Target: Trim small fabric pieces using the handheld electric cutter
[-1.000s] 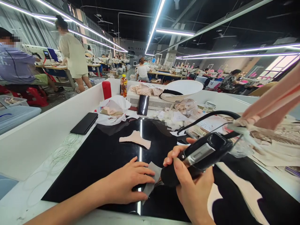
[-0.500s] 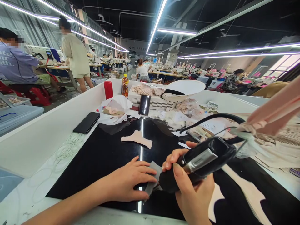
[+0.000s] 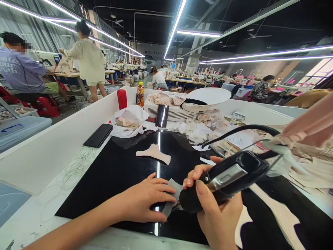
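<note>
Lying seemingly half-worked at six o'clock, grey sheet (image 3: 178, 189) is being steadied by spread left hand (image 3: 148, 199), tool (image 3: 234, 172) by clasped right hand (image 3: 220, 215).

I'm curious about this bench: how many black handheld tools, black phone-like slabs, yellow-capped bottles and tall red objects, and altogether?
Black handheld tool: 1
Black phone-like slabs: 2
Yellow-capped bottle: 1
Tall red object: 1
Total: 5
</note>
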`<state>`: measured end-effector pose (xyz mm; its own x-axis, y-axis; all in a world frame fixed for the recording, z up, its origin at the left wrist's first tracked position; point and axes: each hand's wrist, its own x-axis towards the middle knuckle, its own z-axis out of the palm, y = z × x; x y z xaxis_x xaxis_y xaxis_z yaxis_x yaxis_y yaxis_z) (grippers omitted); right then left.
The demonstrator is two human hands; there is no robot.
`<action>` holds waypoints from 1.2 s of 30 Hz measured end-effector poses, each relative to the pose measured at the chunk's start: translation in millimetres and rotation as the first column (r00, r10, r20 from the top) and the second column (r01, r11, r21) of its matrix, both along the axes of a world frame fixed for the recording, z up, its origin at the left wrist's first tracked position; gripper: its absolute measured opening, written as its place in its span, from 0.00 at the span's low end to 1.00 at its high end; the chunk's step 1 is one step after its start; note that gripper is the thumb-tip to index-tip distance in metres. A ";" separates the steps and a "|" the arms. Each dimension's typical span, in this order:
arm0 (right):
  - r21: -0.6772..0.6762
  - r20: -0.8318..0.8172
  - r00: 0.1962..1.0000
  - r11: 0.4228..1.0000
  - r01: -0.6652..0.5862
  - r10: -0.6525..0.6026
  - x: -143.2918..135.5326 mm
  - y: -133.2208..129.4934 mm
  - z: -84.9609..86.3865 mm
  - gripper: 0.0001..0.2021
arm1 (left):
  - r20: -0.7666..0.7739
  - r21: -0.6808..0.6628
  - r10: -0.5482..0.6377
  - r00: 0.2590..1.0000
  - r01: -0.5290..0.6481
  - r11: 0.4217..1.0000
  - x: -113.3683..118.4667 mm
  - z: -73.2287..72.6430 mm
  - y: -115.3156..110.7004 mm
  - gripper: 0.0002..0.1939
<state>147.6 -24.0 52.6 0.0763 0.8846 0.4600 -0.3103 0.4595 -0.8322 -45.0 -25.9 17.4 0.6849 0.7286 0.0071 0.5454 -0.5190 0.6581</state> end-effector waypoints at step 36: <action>-0.037 -0.041 0.977 0.978 0.206 -0.208 18.3 19.8 9.2 0.21 | -0.008 0.122 0.037 0.999 -0.036 0.992 9.9 -4.5 -0.8 0.28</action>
<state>165.8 -4.2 61.8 0.2790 0.8617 0.4238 -0.2485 0.4911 -0.8349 -35.1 -26.7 12.9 0.6585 0.7471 0.0906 0.5717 -0.5749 0.5853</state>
